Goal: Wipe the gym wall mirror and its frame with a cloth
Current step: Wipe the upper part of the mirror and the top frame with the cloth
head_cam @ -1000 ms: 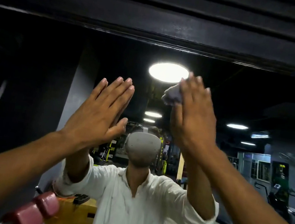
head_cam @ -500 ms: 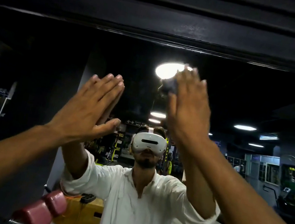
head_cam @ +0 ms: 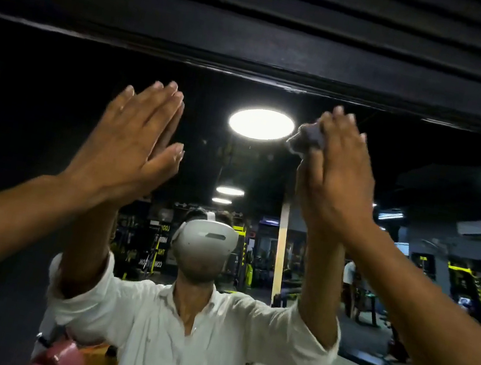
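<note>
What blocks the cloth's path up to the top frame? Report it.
Nothing visible. The right hand presses the cloth on the mirror just below the dark frame, with only bare mirror between. The left hand lies flat on the mirror, aside.

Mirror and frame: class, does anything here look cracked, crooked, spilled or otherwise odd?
Nothing stands out. The mirror shows no crack that I can see, and the dark frame runs unbroken above it. The right hand presses the crumpled cloth against the glass. The left hand rests flat on the glass too.
</note>
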Available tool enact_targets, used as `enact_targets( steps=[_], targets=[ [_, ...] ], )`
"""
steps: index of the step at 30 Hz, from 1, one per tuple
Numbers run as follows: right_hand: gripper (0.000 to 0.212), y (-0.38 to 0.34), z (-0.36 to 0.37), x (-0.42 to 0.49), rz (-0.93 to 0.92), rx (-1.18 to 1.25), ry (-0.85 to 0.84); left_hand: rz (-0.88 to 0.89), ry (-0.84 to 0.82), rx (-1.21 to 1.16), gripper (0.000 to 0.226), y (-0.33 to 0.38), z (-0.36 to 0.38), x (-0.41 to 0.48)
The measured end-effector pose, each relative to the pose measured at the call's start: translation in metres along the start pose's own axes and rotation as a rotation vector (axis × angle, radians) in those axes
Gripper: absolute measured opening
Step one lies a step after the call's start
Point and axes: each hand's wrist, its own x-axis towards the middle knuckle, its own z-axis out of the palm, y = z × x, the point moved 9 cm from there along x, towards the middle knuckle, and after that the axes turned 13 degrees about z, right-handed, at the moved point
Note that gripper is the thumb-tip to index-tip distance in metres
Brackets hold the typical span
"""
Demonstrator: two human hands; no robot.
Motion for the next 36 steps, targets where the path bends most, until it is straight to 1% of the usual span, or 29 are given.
enact_targets(
  steps=[1, 2, 3, 4, 6, 8, 10, 11, 12, 13, 16, 17, 18, 19, 20, 22, 23, 24, 25, 26, 27, 30, 31, 32, 33, 34, 36],
  targets=[
    [0.066, 0.001, -0.003, 0.018, 0.124, 0.037, 0.035, -0.014, 0.012, 0.000, 0.078, -0.005, 0.001, -0.001],
    [0.066, -0.007, 0.001, 0.028, 0.206, 0.045, 0.063, -0.013, 0.027, 0.006, 0.077, -0.006, 0.002, -0.002],
    [0.064, -0.023, 0.008, 0.032, 0.237, 0.030, 0.083, -0.006, 0.042, 0.009, 0.077, -0.005, 0.004, -0.002],
    [0.063, -0.049, 0.017, 0.028, 0.227, 0.022, 0.092, 0.002, 0.057, -0.004, 0.075, -0.005, 0.004, -0.001],
    [0.063, -0.111, 0.036, 0.004, 0.106, 0.041, 0.065, -0.006, 0.106, -0.071, 0.070, -0.006, 0.002, -0.001],
    [0.064, -0.164, 0.051, -0.035, -0.102, 0.042, 0.004, -0.033, 0.181, -0.170, 0.066, -0.012, -0.004, -0.003],
    [0.063, -0.180, 0.056, -0.063, -0.295, 0.019, -0.056, -0.028, 0.215, -0.240, 0.064, -0.016, -0.010, -0.007],
    [0.062, -0.172, 0.053, -0.065, -0.340, -0.002, -0.073, -0.005, 0.200, -0.233, 0.065, -0.014, -0.011, -0.010],
    [0.061, -0.156, 0.049, -0.059, -0.325, -0.025, -0.069, 0.029, 0.173, -0.207, 0.066, -0.010, -0.011, -0.011],
    [0.061, -0.133, 0.043, -0.047, -0.250, -0.041, -0.045, 0.062, 0.149, -0.176, 0.068, -0.006, -0.009, -0.013],
    [0.067, -0.065, 0.020, -0.012, 0.146, -0.008, 0.062, 0.093, 0.138, -0.130, 0.069, -0.002, -0.006, -0.016],
    [0.069, -0.063, 0.019, -0.016, 0.224, 0.012, 0.067, 0.087, 0.150, -0.135, 0.068, -0.002, -0.006, -0.016],
    [0.069, -0.073, 0.023, -0.029, 0.231, 0.018, 0.060, 0.078, 0.160, -0.143, 0.067, -0.003, -0.006, -0.016],
    [0.067, -0.091, 0.030, -0.050, 0.173, 0.022, 0.031, 0.066, 0.169, -0.152, 0.066, -0.004, -0.007, -0.016],
    [0.064, -0.114, 0.038, -0.079, 0.061, 0.023, -0.014, 0.053, 0.176, -0.160, 0.065, -0.005, -0.008, -0.016],
    [0.062, -0.147, 0.054, -0.141, -0.232, -0.013, -0.146, 0.044, 0.170, -0.168, 0.064, -0.006, -0.009, -0.017],
    [0.063, -0.151, 0.058, -0.161, -0.363, -0.055, -0.200, 0.046, 0.156, -0.168, 0.064, -0.006, -0.009, -0.019],
    [0.063, -0.146, 0.057, -0.165, -0.455, -0.089, -0.228, 0.049, 0.144, -0.163, 0.064, -0.006, -0.008, -0.020],
    [0.062, -0.134, 0.054, -0.154, -0.478, -0.112, -0.224, 0.056, 0.133, -0.155, 0.065, -0.005, -0.007, -0.022],
    [0.061, -0.119, 0.049, -0.134, -0.433, -0.114, -0.194, 0.064, 0.121, -0.142, 0.066, -0.004, -0.005, -0.024],
    [0.061, -0.102, 0.042, -0.108, -0.327, -0.093, -0.149, 0.068, 0.106, -0.128, 0.067, -0.002, -0.003, -0.025],
    [0.064, -0.057, 0.020, -0.048, 0.091, -0.001, 0.020, 0.056, 0.086, -0.101, 0.069, -0.001, 0.000, -0.027],
    [0.065, -0.057, 0.021, -0.046, 0.177, 0.021, 0.048, 0.050, 0.083, -0.098, 0.069, -0.001, 0.000, -0.028],
    [0.065, -0.067, 0.027, -0.054, 0.208, 0.036, 0.049, 0.046, 0.081, -0.100, 0.069, -0.001, -0.001, -0.028],
    [0.064, -0.084, 0.036, -0.071, 0.179, 0.045, 0.026, 0.044, 0.082, -0.104, 0.069, -0.001, -0.001, -0.028],
    [0.063, -0.107, 0.044, -0.096, 0.091, 0.043, -0.016, 0.042, 0.085, -0.111, 0.069, -0.001, -0.002, -0.028],
    [0.064, -0.146, 0.059, -0.157, -0.191, -0.010, -0.135, 0.047, 0.080, -0.130, 0.070, -0.001, -0.004, -0.028]
  ],
)
